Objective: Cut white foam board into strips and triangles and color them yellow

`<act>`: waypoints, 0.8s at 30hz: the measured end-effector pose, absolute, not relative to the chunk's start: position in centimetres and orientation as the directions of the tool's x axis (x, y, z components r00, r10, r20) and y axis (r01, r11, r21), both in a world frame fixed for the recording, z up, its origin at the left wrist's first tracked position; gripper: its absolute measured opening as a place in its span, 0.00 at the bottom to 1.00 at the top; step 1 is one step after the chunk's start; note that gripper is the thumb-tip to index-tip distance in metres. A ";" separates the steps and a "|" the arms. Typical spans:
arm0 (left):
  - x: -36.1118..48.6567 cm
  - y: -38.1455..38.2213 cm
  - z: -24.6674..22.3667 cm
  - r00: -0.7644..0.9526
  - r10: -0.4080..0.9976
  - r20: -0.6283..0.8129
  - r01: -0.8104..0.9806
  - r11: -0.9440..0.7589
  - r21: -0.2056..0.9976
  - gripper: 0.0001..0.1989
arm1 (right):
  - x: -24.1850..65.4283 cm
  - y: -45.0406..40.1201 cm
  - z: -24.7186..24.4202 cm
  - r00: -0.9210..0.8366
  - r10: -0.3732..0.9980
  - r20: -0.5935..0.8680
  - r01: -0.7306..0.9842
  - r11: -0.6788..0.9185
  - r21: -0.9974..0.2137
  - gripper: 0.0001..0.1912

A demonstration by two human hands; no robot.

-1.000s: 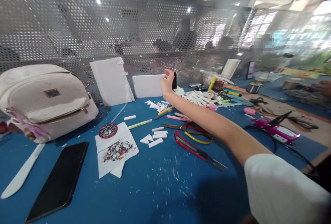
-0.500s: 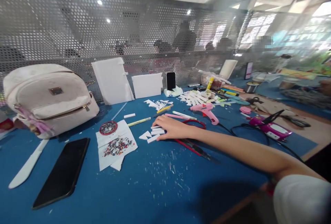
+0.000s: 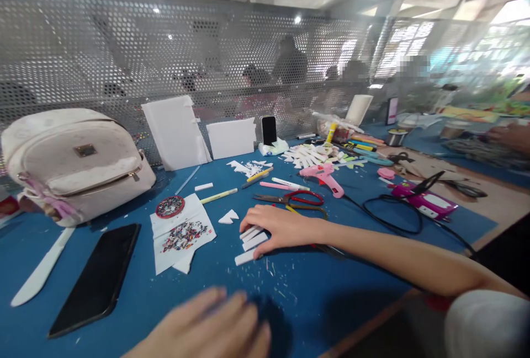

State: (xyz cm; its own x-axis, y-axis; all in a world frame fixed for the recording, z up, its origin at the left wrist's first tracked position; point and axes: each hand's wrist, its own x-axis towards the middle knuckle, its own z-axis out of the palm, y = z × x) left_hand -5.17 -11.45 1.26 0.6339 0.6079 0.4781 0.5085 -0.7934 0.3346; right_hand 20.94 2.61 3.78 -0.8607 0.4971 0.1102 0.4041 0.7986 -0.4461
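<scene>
Several short white strips (image 3: 254, 239), foam or card by their look, lie side by side on the blue table. My right hand (image 3: 281, 228) is curled over them, gathering them between thumb and fingers. At the bottom edge, my left hand (image 3: 215, 325) is blurred, its fingers stretched out and nothing seen in them. A small notched white piece (image 3: 228, 217) lies just beyond the right fingertips. Behind that hand are scissors with red and yellow handles (image 3: 290, 199), partly covered by it. White crumbs are scattered nearby.
A phone (image 3: 97, 278), a white plastic knife (image 3: 43, 270) and a pale backpack (image 3: 78, 165) occupy the left. Beads lie on white paper (image 3: 163, 258). A pink glue gun (image 3: 325, 177) with a black cord, cut scraps (image 3: 312, 155) and pens stand right and behind.
My right hand has drawn the strips nearer, away from the notched piece, uncovering the scissors. My left hand has come into view at the bottom.
</scene>
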 end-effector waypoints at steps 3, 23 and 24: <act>-3.5 -7.8 1.7 0.686 0.589 0.428 0.537 -0.806 0.249 0.12 | 21.1 3.0 3.3 -0.835 0.535 0.125 0.412 0.761 -0.501 0.14; -2.9 -4.6 0.1 0.611 0.706 0.358 0.591 -0.708 0.387 0.06 | 22.5 4.4 2.2 -0.736 0.605 0.302 0.325 0.708 -0.627 0.09; -2.9 -4.7 0.2 0.599 0.710 0.369 0.580 -0.703 0.412 0.08 | 22.4 4.3 2.2 -0.733 0.604 0.313 0.336 0.721 -0.606 0.08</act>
